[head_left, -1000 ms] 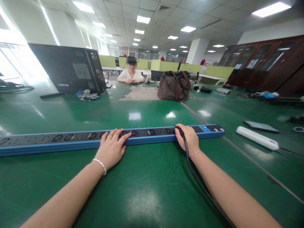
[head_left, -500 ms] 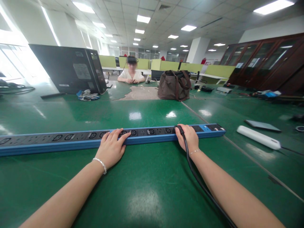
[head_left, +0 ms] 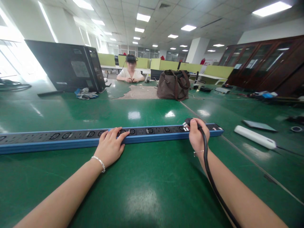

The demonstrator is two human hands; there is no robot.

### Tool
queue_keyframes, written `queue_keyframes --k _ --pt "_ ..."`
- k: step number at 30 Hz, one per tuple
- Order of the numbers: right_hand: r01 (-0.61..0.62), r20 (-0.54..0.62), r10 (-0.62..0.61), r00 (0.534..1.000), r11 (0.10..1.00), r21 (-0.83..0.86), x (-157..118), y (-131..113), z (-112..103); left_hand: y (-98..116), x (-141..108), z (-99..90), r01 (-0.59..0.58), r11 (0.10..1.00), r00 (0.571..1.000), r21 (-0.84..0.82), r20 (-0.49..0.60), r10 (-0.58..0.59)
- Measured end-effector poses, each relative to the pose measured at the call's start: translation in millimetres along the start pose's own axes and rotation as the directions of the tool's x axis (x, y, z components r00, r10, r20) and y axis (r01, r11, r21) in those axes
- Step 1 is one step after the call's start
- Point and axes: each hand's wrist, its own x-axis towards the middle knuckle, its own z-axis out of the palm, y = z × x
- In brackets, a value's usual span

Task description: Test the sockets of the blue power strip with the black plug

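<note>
A long blue power strip point(head_left: 156, 135) with black sockets along its top lies across the green table. My left hand point(head_left: 111, 144) is laid over its middle, fingers across the top and thumb against the near side, gripping it. Above the strip's right part, my right hand point(head_left: 199, 136) is closed around a black power plug point(head_left: 189, 121). The plug's metal prongs show, pointing left, clear of the sockets. From it a thick black cable point(head_left: 210, 171) runs down along my right forearm.
A white bar-shaped device point(head_left: 255, 137) and a flat grey panel point(head_left: 259, 125) lie at right. Farther back are a black computer case point(head_left: 64, 68), gloves point(head_left: 85, 93) and a brown bag point(head_left: 173, 85). Another person point(head_left: 130, 71) sits at the far side.
My right hand has moved right and lifted the plug off the strip, so its prongs now show. My left hand has stayed on the strip.
</note>
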Motion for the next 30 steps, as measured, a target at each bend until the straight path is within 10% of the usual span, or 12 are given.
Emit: queue_keyframes --k 15,23,30 --pt "0.189 0.139 -0.175 0.975 0.978 -0.092 -7.6 3.8 2.0 -0.7 0.2 -0.8 -0.003 1.000 1.000 -0.012 -0.005 0.003" --pt "0.077 0.040 -0.072 0.997 0.989 -0.124 17.6 38.4 -20.1 0.5 0.0 -1.5 -0.005 1.000 1.000 -0.022 -0.005 0.005" --pt "0.250 0.345 -0.247 0.906 0.967 0.035 -22.2 -24.7 11.2 0.6 0.2 -0.9 0.003 1.000 1.000 -0.020 -0.005 -0.003"
